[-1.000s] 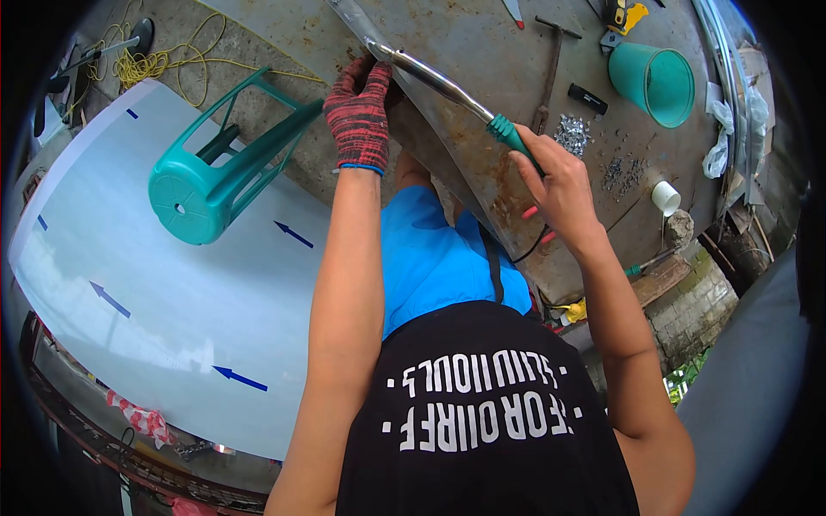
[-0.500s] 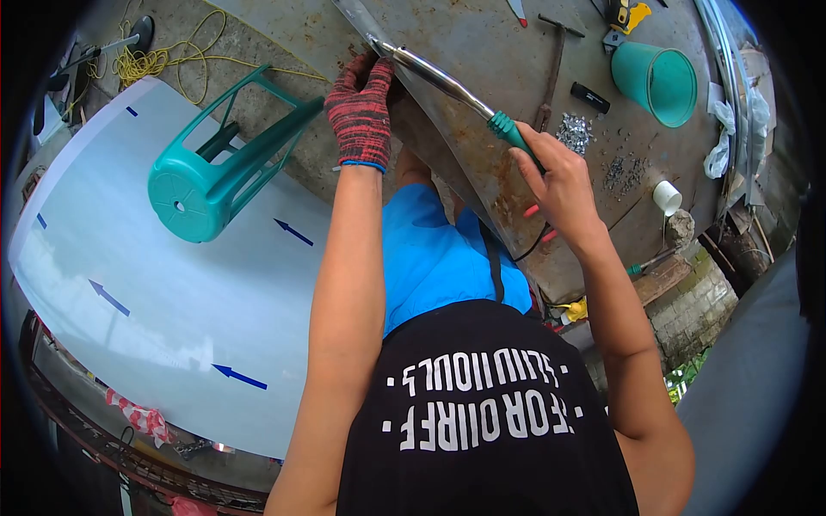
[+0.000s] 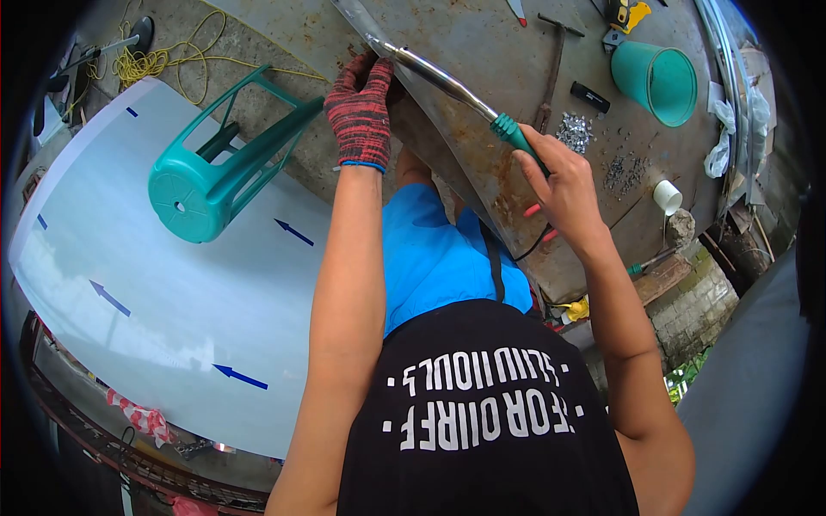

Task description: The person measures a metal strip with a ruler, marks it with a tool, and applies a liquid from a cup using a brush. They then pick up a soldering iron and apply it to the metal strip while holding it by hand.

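My left hand (image 3: 360, 116), in a red and black knit glove, is at the edge of the metal-topped table (image 3: 482, 163), its fingers closed round something hidden beside the metal strip (image 3: 360, 19). My bare right hand (image 3: 559, 176) is wrapped round the green handle of a soldering iron (image 3: 443, 82). The iron's long metal shaft slants up and left, its tip at the strip just above my gloved fingers.
A green stool (image 3: 194, 189) lies on a pale sheet with blue arrows (image 3: 129, 249) at left. On the table are a hammer (image 3: 555, 69), a green bucket (image 3: 656, 82), a black cylinder (image 3: 590, 97), small metal pieces (image 3: 575, 133) and a white cup (image 3: 667, 198). Yellow cord (image 3: 142, 64) lies behind.
My right hand and the handle of the iron have shifted very slightly to the right and down. My left hand looks the same.
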`<state>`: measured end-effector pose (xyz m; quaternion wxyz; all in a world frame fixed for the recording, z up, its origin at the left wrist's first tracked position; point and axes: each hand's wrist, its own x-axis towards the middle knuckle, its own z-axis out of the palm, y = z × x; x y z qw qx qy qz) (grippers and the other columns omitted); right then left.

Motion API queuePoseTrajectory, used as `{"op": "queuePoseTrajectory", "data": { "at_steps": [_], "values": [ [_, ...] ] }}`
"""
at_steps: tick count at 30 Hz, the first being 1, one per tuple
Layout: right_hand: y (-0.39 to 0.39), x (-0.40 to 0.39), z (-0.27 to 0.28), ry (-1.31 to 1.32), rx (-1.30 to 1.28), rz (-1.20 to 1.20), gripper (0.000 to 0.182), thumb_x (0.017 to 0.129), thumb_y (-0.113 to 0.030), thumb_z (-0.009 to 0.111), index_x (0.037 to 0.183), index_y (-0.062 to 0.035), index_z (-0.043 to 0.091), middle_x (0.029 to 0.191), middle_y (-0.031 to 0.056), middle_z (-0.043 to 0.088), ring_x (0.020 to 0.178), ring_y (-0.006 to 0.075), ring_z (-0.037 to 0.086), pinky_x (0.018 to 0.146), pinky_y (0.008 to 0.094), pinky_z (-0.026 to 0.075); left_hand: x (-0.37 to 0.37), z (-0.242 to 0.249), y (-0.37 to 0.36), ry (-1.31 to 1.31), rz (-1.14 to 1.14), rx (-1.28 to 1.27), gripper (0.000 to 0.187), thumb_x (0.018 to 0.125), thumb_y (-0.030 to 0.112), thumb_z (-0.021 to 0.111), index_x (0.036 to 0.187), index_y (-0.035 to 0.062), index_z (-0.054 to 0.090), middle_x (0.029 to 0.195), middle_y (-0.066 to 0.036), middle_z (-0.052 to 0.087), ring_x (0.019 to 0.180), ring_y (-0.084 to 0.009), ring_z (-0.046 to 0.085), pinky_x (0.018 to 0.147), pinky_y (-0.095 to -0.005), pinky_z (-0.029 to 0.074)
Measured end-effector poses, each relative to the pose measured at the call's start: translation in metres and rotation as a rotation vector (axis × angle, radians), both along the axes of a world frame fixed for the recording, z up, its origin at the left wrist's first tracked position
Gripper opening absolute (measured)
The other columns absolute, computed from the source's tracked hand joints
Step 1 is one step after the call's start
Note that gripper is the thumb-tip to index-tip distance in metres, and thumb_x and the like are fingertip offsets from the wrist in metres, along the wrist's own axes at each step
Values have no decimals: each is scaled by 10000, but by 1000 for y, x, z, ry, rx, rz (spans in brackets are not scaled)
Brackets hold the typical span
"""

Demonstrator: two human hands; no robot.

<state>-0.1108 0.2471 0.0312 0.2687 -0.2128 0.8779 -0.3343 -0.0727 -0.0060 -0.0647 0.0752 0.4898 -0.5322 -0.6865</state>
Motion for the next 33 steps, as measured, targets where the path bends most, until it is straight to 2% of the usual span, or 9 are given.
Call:
{"op": "queuePoseTrajectory", "data": {
  "at_steps": [9,11,15,17,23,33],
  "values": [
    [-6,0,0,-33,-7,-30,330,937,-134,686,1246,-27,645,905,172,656,726,351,636,673,414,508,1,-2,0,-31,-19,-47,340,885,128,784,1176,-22,696,1081,-87,711,924,-148,651,843,-304,552],
    [-5,0,-3,-1,-13,-13,325,937,-135,685,1240,-24,645,907,172,656,726,353,636,671,412,507,2,-2,0,-40,-55,-54,330,923,175,757,1213,27,697,1059,-22,710,904,-104,633,784,-263,509],
    [-7,-1,-1,-13,0,-15,324,935,-134,686,1235,-20,644,904,174,654,725,356,634,669,411,507,3,-6,-1,-51,-60,-74,329,923,173,757,1211,27,697,1059,-22,710,898,-105,635,782,-259,512],
    [-7,-2,1,-40,23,-11,327,932,-134,689,1234,-18,643,904,176,654,728,359,635,671,416,508,1,-6,-1,-6,-34,-64,332,893,125,777,1178,-24,692,1072,-88,711,913,-147,657,826,-304,562],
    [-5,-1,-1,-14,-2,-4,331,930,-135,692,1234,-15,641,917,181,660,742,369,639,678,424,511,-2,2,1,-1,9,-5,306,901,110,765,1170,-16,690,1054,-81,707,871,-143,666,762,-304,593],
    [-4,-2,3,-31,4,0,336,931,-131,689,1240,-9,637,915,185,658,755,368,641,685,423,512,-2,5,1,-20,-1,-2,313,901,117,766,1172,-21,690,1053,-85,709,878,-145,666,766,-303,589]
  ]
}}
